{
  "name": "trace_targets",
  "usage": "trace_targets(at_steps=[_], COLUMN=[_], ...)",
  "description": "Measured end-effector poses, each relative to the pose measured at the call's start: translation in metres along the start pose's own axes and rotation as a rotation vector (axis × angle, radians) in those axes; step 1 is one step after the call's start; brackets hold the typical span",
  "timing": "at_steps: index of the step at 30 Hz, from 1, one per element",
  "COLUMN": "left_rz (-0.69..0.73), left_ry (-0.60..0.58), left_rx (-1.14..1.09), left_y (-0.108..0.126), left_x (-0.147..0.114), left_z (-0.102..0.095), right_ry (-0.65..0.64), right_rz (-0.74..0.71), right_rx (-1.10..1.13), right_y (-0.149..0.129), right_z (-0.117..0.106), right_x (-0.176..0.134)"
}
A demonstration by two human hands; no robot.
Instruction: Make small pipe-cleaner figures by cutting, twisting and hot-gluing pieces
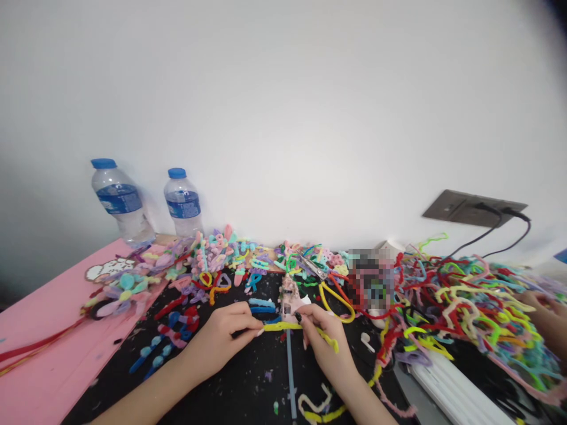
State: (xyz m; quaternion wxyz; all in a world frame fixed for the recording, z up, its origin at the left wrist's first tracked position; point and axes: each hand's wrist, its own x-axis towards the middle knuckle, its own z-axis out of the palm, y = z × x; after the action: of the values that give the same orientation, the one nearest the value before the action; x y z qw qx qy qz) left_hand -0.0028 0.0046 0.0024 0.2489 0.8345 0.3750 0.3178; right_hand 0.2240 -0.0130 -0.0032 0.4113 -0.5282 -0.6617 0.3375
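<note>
Hands (224, 333) (326, 339) on yellow strip (279, 326); capped bottles (119, 199) (183, 205)

yellow stem (281, 326): fuzzy, matt, chenille-like | heaped coloured stems (482, 316): same rough, plush nap | tabletop (239, 386): matt black, linty | pink sheet (39, 336): smooth, dull, paper-like | bottles (182, 206): clear glossy plastic | socket plate (456, 206): smooth, metallic-looking from where I stand | white bar (460, 389): smooth, plastic-looking | wall (283, 118): smooth, matt

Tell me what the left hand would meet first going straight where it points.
Past the yellow pipe cleaner it pinches, the left hand would probably meet the right hand first, though depth is unclear.
</note>
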Motion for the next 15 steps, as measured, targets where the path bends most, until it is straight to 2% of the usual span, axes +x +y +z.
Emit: trace_targets(at_steps=[10, 15], left_rz=[0.012, 0.006], left_ry=[0.024, 0.064], left_rx=[-0.007, -0.006], left_y=[-0.002, -0.002], left_x=[0.0, 0.0], left_z=[0.0, -0.001], right_ry=[-0.017, -0.037], right_rz=[0.108, 0.112], right_rx=[0.168, 0.208], right_y=[-0.008, -0.01], right_z=[-0.001, -0.001], right_x=[0.002, 0.004])
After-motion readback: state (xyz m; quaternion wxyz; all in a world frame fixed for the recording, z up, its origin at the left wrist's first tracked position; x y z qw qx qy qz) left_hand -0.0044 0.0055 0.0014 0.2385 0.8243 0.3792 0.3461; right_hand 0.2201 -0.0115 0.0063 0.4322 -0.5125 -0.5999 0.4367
